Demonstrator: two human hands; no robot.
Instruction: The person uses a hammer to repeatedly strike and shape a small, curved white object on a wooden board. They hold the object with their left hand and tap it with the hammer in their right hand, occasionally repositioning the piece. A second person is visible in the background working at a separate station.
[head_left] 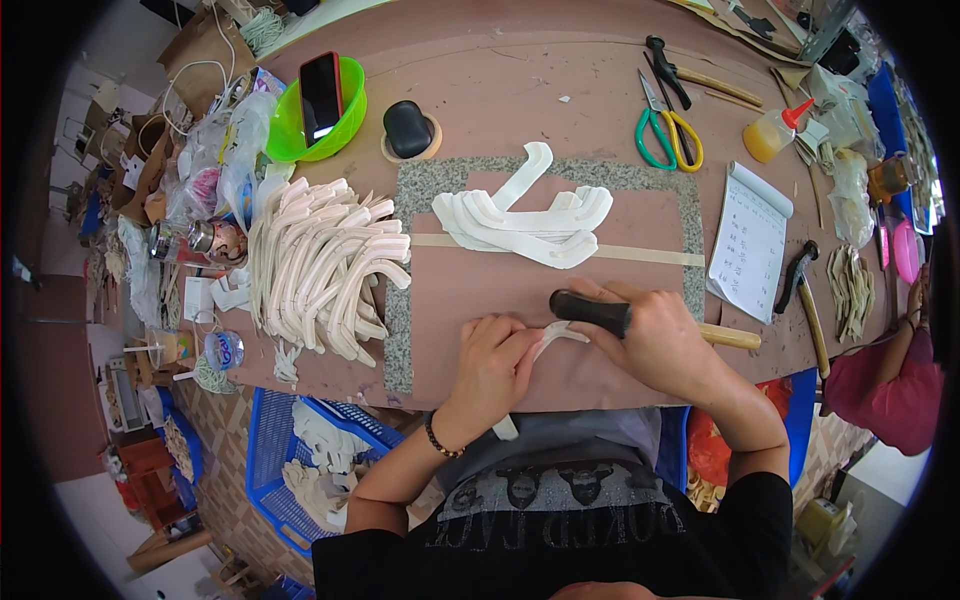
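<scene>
My left hand is closed, with thumb and fingers pinching a pale curved strip near the board's front edge. A white end of a strip shows below that wrist; I cannot tell if it is the same piece. My right hand is wrapped round a hammer; its black head sits above the strip and its wooden handle sticks out to the right. The right thumb is close to the strip's free end. Beyond my hands lies a loose stack of white curved strips. A larger heap of cream curved strips is on the left.
A speckled stone slab borders the work spot. Scissors, another hammer, a notepad and a glue bottle lie rightward. A green bowl holds a phone. Blue crates stand below; another person's arm shows at right.
</scene>
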